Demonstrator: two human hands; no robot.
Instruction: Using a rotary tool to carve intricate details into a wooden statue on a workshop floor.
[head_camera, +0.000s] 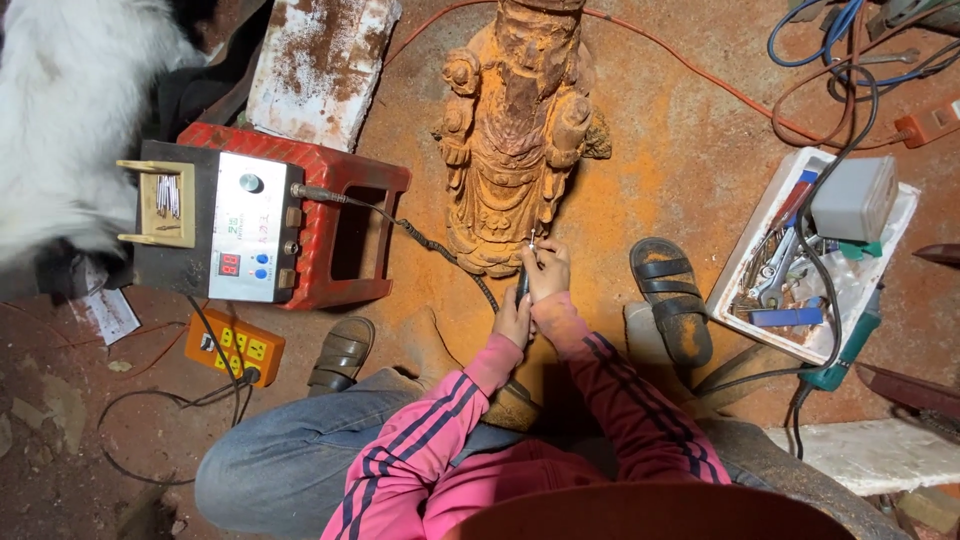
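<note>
Sawdust-orange ground (690, 150) is lying under everything as I am sitting over the tall carved wooden figure statue (515, 130), which is lying flat ahead of my knees. My right hand (547, 272) is closing its fingers around the tip end of the slim black rotary handpiece (522, 285), pressing the bit against the statue's lower edge. My left hand (513, 318) is wrapping snugly around the handpiece's back end, just behind the right, the 2 hands touching. A coiled black cable (430, 243) is running from the tool to the grey control box with red digits (235, 228), which is sitting on a red plastic stool (350, 235) to my left. An orange power strip (235, 347) is lying near that stool. A white tray of hand tools (800, 260) is resting well to my right, and 2 dusty sandals (672, 298) are lying either side of my hands.
</note>
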